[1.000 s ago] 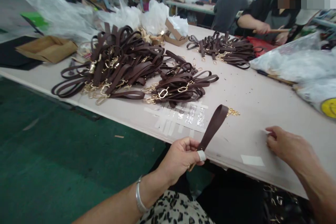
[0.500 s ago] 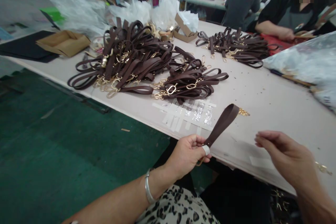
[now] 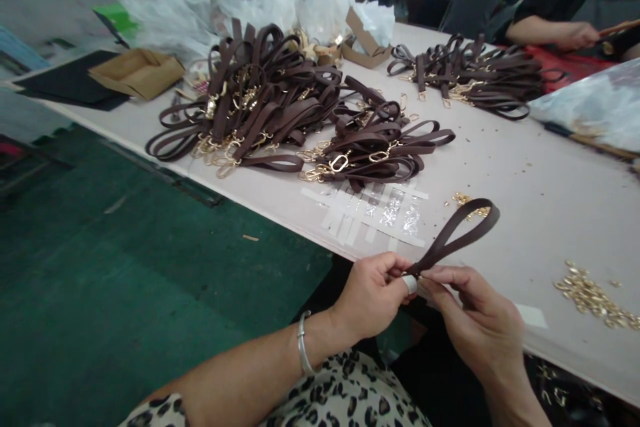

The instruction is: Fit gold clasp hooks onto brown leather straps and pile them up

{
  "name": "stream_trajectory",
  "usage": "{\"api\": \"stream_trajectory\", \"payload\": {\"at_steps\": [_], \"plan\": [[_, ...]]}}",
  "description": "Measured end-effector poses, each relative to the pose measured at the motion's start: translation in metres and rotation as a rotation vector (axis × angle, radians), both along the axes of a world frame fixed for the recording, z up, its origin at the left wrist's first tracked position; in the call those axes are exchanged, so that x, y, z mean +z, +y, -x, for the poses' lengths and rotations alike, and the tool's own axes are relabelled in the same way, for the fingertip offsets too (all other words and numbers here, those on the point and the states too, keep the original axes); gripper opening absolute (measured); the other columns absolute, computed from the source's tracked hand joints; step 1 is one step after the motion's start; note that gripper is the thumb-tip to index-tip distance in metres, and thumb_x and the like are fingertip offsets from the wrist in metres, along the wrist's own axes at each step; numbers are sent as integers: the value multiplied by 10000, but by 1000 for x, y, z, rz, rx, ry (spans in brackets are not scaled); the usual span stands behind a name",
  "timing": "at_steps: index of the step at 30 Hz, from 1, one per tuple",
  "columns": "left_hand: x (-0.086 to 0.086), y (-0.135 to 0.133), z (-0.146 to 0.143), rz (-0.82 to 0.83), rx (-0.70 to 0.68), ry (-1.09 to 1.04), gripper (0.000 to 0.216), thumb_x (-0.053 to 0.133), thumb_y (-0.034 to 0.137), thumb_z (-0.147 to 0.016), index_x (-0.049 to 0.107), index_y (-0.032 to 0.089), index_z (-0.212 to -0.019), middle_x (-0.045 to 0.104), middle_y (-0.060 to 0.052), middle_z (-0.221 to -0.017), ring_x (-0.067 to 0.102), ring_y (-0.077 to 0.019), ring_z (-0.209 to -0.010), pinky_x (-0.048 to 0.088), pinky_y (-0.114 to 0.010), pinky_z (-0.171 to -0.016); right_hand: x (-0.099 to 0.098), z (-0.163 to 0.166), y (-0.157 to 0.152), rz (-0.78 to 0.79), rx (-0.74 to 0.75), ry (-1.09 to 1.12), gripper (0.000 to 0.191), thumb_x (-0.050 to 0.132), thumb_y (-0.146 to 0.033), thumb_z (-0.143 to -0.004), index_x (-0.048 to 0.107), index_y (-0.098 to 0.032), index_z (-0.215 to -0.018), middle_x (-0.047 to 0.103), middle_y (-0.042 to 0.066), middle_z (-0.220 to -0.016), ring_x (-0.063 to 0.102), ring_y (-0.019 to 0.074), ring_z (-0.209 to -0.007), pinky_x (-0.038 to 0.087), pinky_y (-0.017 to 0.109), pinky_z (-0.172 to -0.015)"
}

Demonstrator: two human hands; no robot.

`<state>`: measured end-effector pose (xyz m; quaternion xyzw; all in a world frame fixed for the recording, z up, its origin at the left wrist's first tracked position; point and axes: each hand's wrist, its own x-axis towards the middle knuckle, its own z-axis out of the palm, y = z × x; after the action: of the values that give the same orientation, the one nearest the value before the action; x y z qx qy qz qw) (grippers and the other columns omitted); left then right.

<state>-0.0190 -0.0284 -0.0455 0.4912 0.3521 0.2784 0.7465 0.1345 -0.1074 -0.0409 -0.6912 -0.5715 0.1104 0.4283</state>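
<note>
My left hand (image 3: 373, 297) pinches the lower end of a dark brown wrist strap (image 3: 431, 256), whose loop rises away to the upper right over the table edge. White tape wraps a finger or thumb of that hand. At the same end of the strap, my right hand (image 3: 483, 320) has thumb and forefinger pressed together; whatever sits between those tips is too small and covered to make out. Behind the strap's loop lies a small heap of gold hardware (image 3: 461, 198). A larger scatter of gold pieces (image 3: 593, 297) is on the table right of my right hand.
Brown straps with gold clasps lie in a big pile (image 3: 270, 107), a nearer bunch (image 3: 375, 147) and a far bunch (image 3: 465, 73). Taped clear plastic (image 3: 395, 210) lies near the edge. A cardboard tray (image 3: 137, 73) and plastic bags (image 3: 325, 7) stand behind. A co-worker's hand (image 3: 577, 35) is at far right.
My right hand has moved left from over the table to the strap's end, where its fingertips now meet my left hand's. The strap's loop has turned, showing its opening. The view has shifted right.
</note>
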Motion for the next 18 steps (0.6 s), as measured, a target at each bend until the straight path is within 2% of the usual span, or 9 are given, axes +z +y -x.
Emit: {"api": "stream_trajectory", "payload": {"at_steps": [4,10,14,18], "plan": [[0,0,3,-294,4,118,159,581,123,-827,717,138,-909,642,-1,-713,558,-107,-639,448,-223,-624,6,2,1,-36,61,-82,15,664,-253,-910,663,-268,-906,743,-49,-863,710,101,-755,553,166,-717],[-1,1,3,-460,-23,185,173,569,82,-810,709,138,-893,660,-10,-741,580,-119,-659,455,-218,-635,7,2,0,-104,121,-179,86,633,-180,-919,660,-260,-906,732,-29,-884,702,112,-802,550,204,-765],[4,1,5,-590,-7,190,177,567,63,-813,712,121,-897,686,-34,-783,608,-135,-708,468,-227,-674,0,5,-3,-47,-14,-93,17,674,-263,-897,663,-251,-902,733,-6,-892,695,130,-777,558,225,-733],[7,1,6,-745,22,188,209,554,36,-809,718,97,-924,704,-64,-798,635,-152,-731,490,-235,-711,-5,14,-2,-58,-182,214,231,762,-373,-799,620,-224,-903,707,25,-848,692,168,-741,585,256,-663]]}}
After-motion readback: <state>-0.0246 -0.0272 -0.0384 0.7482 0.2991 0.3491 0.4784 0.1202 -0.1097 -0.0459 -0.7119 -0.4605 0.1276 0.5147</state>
